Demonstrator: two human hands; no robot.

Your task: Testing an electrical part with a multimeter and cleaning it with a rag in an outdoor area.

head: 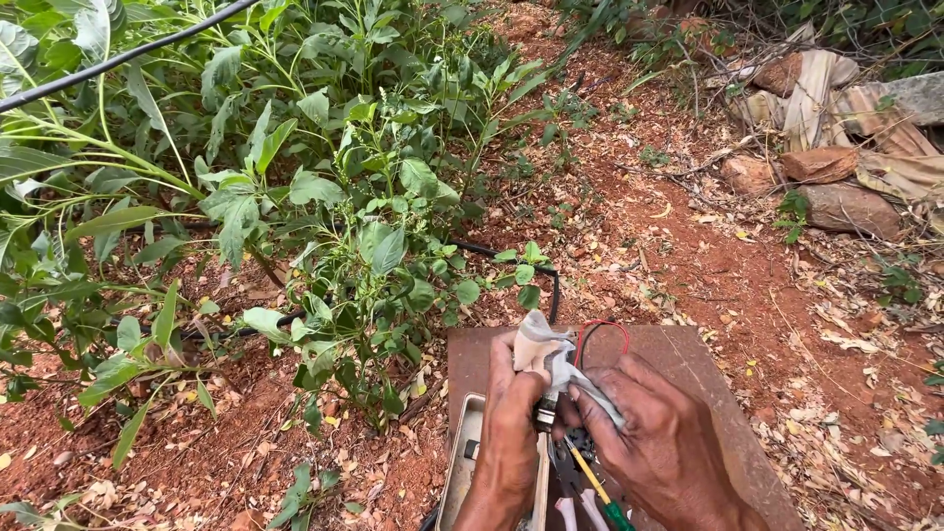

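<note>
1. My two hands met over one small metal-tipped part (544, 411) wrapped in a pale cloth (551, 362). My left hand (511, 433) had its grip closed around the part from the left, and my right hand (661, 442) had its fingers pinched on the cloth draped over it.
2. The part and the single cloth sat above the near end of one brown tabletop (708, 393), between my two hands.
3. One red wire (602, 326) looped up just behind the cloth. One yellow-shafted tool with a green handle (596, 488) lay under my right hand, beside what looked like two pale handles (580, 513), partly hidden by my fingers.
4. One metal tray (462, 462) lay along the tabletop's left edge, touching my left wrist.
5. One black hose (511, 258) ran over the red soil (708, 265) under the green leafy plants (324, 197) to my left; a few stones (846, 206) lay well apart at upper right.
6. Both forearms came in from below, wrists angled inward, backs of my hands up.
</note>
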